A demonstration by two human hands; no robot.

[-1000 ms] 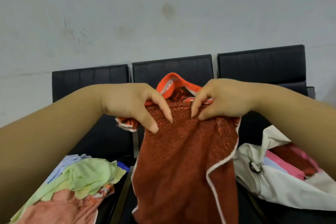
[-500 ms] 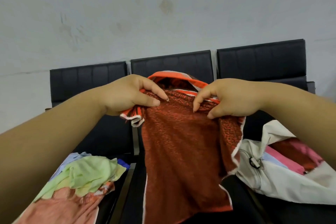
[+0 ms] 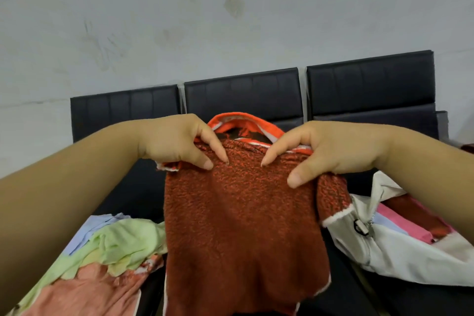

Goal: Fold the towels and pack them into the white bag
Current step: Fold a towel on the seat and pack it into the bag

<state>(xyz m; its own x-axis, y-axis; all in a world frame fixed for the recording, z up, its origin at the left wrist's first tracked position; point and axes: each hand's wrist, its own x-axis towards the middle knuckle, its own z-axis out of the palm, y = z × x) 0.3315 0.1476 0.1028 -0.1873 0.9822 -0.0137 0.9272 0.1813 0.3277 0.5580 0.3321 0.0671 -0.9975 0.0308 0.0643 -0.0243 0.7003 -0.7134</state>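
The towel hides the far fingers of the left hand and right hand behind its top fold. Well below the fingers, its hem partly runs out of view. The pile and bag are cut off at the view's edges.

- A single view, from a camera worn on the person's head, faces forward and somewhat down, squarely at the middle seat back of a row of black seats.
- Above that seat back, a grey wall fills the upper part of the frame.
- The wide lens bows the line of seat tops, which climbs toward the right.
- The view is close. Both forearms enter from the lower corners, and the left hand and right hand grip the red towel just in front of that seat back.
- Below and left of the seat back lies a pile of loose towels, cut by the frame edge.
- Below and right lies the white bag, also cut off.
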